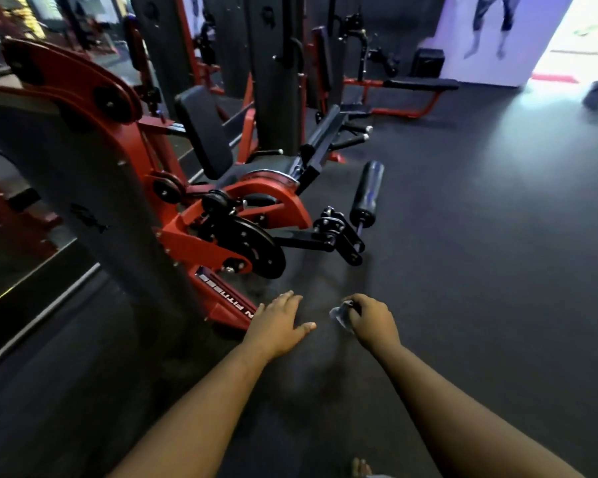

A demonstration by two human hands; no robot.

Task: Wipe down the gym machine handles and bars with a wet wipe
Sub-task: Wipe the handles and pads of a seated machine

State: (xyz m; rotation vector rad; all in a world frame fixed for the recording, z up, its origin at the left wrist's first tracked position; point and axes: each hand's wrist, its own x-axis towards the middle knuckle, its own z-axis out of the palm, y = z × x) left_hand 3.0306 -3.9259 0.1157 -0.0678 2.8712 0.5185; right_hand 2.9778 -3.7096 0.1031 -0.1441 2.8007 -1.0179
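A red and black gym machine (228,215) stands ahead on the left, with a black seat pad (204,132) and a padded roller bar (368,191) sticking out on a black lever arm (304,241). My right hand (372,319) grips a crumpled pale wet wipe (340,313), held in the air over the floor, short of the roller. My left hand (278,319) reaches forward with straight, spread fingers and holds nothing, just in front of the machine's red base (228,298). Neither hand touches the machine.
Dark rubber floor (480,253) spreads to the right. More red and black machines stand behind, with a flat bench (420,85) at the back. A mirror wall (25,236) runs along the left. A bright doorway (580,39) opens at the top right. My toes (361,469) show below.
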